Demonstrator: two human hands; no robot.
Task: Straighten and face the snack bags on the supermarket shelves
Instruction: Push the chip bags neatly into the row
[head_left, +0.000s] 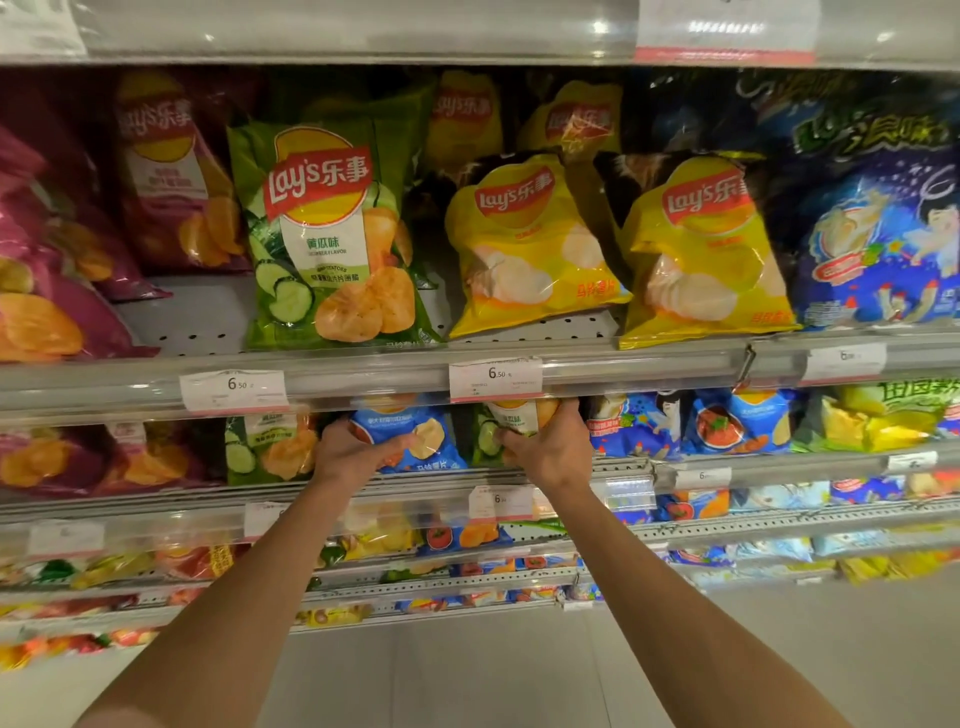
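Both my hands reach into the second shelf from the top. My left hand grips the left side of a blue chip bag, thumb across its front. My right hand holds a green cucumber-flavour bag, fingers curled round its lower front. The tops of both bags are hidden behind the shelf rail. On the shelf above stand a green Lay's bag facing front and two yellow Lay's bags, both tilted.
Maroon bags lean at the upper left, with bare shelf beside them. Dark blue bags fill the upper right. Price tags hang on the rails. Lower shelves hold several more snack bags. The grey floor lies below.
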